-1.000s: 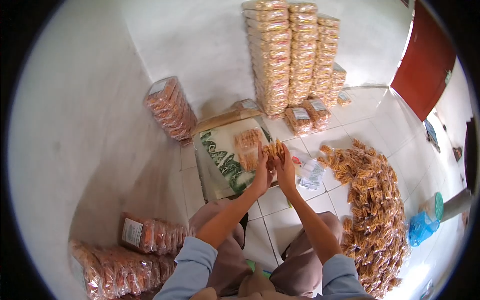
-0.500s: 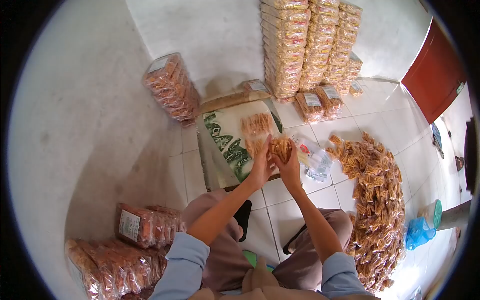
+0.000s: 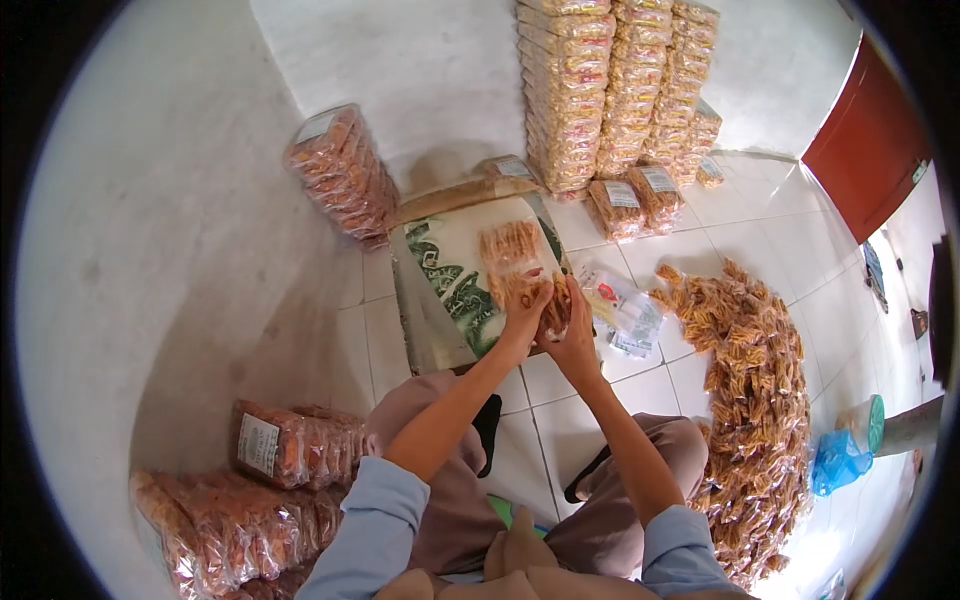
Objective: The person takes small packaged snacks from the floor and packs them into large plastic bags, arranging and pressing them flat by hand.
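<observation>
Gripping snack packs (image 3: 556, 308) between left hand (image 3: 526, 318) and right hand (image 3: 572, 342), both closed round opposite sides.

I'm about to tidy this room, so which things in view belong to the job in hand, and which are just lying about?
Likely in the job:
- snacks in the left hand and right hand
- green-patterned board
- packed snacks on it
- printed plastic bags
- floor heap of packets

Apparently just lying about:
- blue plastic bag
- green-lidded container
</observation>
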A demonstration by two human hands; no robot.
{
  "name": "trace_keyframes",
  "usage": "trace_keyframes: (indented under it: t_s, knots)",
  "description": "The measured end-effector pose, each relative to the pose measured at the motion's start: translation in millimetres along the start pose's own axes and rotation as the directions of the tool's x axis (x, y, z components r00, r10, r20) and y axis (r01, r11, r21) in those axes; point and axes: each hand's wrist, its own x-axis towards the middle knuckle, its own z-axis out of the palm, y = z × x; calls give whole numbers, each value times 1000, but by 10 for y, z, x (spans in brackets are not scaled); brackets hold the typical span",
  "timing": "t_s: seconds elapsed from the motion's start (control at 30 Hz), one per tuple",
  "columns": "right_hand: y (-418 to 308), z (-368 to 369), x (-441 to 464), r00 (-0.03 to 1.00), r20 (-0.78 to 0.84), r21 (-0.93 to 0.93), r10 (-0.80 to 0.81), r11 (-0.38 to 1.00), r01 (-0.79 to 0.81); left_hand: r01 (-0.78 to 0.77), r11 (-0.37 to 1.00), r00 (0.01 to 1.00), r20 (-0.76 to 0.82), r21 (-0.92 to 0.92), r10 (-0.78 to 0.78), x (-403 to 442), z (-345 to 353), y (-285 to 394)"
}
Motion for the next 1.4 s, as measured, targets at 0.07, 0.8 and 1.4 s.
trace_keyframes:
  t_s: [0.07,0.8,1.4]
  knots:
    - [105,34,-52,1000,-9,-12,18,1000,-18,-26,997,1000,19,76,24,-73,74,-2]
    - [221,-3,-168,984,-69,0,164,986,-165,209,977,925,316,35,-209,-154,2,14]
    - [302,13,-576,848,-314,154,426,904,-398,-460,-222,854,497,860,154,-108,-884,44]
